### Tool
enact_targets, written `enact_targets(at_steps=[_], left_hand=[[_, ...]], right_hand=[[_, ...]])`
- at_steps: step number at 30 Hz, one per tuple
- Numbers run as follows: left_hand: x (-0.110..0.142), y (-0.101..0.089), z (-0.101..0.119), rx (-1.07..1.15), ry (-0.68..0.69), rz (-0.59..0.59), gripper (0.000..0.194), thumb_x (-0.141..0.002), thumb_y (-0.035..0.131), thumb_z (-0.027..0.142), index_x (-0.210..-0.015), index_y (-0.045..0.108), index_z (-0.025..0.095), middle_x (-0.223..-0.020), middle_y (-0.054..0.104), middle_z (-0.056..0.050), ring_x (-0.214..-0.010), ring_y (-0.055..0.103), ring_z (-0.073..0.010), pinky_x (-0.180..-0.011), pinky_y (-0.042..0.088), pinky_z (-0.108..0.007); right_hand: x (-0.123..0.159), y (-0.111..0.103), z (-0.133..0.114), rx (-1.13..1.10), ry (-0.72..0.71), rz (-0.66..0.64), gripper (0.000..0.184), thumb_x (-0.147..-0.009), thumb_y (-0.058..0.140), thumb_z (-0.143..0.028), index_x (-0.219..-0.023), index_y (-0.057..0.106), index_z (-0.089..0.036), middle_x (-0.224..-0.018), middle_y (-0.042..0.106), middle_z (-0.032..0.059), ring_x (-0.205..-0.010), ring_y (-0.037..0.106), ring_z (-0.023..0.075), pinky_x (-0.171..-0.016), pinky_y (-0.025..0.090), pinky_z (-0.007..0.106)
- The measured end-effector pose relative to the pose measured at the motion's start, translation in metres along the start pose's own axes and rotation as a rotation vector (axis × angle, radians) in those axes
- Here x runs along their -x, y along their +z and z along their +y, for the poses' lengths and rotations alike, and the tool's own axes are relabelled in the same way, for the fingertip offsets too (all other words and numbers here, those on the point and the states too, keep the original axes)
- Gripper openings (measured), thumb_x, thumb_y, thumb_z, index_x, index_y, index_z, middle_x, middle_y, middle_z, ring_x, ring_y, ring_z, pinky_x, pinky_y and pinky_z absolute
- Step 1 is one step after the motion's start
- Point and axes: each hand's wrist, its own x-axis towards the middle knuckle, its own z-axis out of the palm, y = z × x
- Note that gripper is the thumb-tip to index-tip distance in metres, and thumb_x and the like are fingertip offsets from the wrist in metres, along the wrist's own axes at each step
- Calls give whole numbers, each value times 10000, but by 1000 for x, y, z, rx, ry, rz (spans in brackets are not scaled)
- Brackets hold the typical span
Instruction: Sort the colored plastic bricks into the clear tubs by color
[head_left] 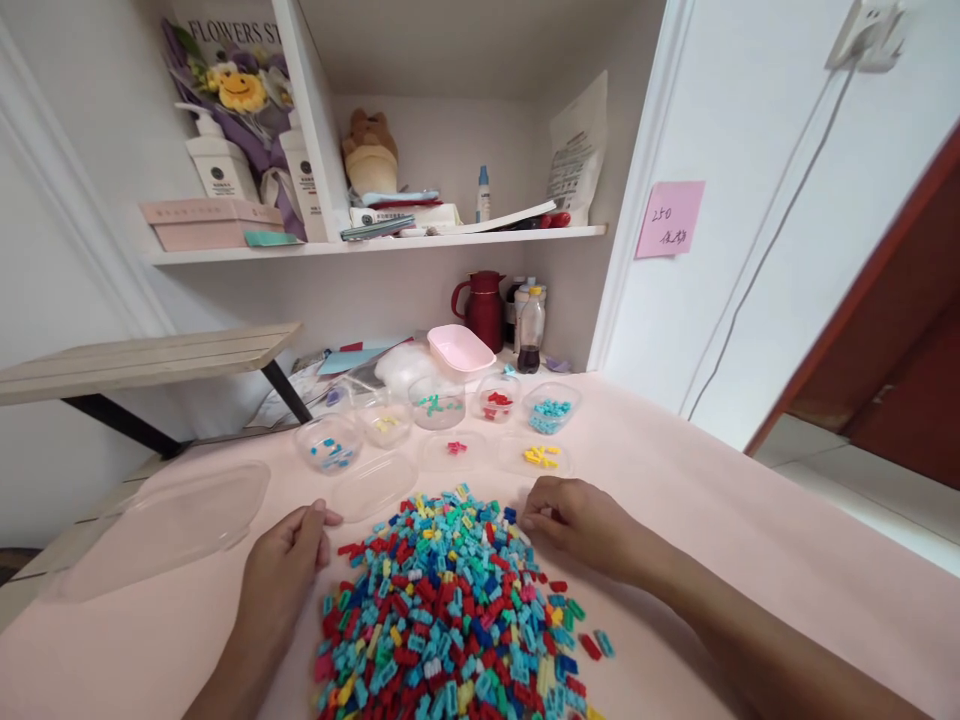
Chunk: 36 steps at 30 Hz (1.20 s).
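Observation:
A heap of small coloured plastic bricks (pixel 450 610) lies on the pink table (pixel 712 520) in front of me. My left hand (pixel 289 555) rests at the heap's left edge, fingers curled, thumb pointing up; I cannot make out anything in it. My right hand (pixel 574 520) sits at the heap's far right edge, its fingertips pinched together at the bricks. Beyond the heap stand several clear cups: one with blue bricks (pixel 328 445), yellow (pixel 386 425), green (pixel 436 403), red (pixel 496 398) and light blue (pixel 551 407).
Clear lids lie flat: a large one (pixel 172 525) at left, an empty one (pixel 375 485), one with pink bricks (pixel 454 448), one with yellow bricks (pixel 541 456). A pink tub (pixel 460 350), red jug (pixel 484 308) and bottle (pixel 529 335) stand behind. Wooden bench (pixel 150 358) at left.

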Motion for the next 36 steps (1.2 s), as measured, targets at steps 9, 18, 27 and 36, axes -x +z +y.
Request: enact_targets(at_steps=[9, 18, 27, 36], left_hand=[[0, 0, 3, -37, -13, 2, 474, -805, 451, 625, -815, 651, 196, -480, 467, 66, -460, 361, -115, -487, 303, -238], [1, 0, 3, -25, -4, -5, 491, -803, 440, 637, -849, 653, 197, -472, 458, 68, -471, 370, -125, -500, 304, -240], [-1, 1, 1, -34, -4, 7, 462, -796, 459, 624, -810, 645, 201, -470, 458, 69, -447, 359, -120, -484, 297, -238], [0, 1, 2, -23, 0, 9, 471, -791, 455, 637, -785, 636, 202, -474, 452, 67, -460, 360, -121, -483, 295, -236]], right_hand=[[0, 7, 0, -137, -138, 6, 277, -784, 563, -125, -970, 709, -269, -990, 637, 16, -761, 610, 135, -713, 468, 259], [0, 11, 2, -77, -143, -13, 249, -767, 592, -139, -949, 703, -268, -946, 643, 4, -719, 600, 130, -670, 451, 247], [-2, 13, -1, -50, -121, 55, 149, -784, 575, -152, -779, 696, -238, -882, 672, 0, -758, 603, 150, -685, 423, 252], [-6, 6, 1, -238, 6, 45, 160, -819, 554, -232, -772, 705, -208, -854, 696, 36, -767, 617, 169, -686, 451, 263]])
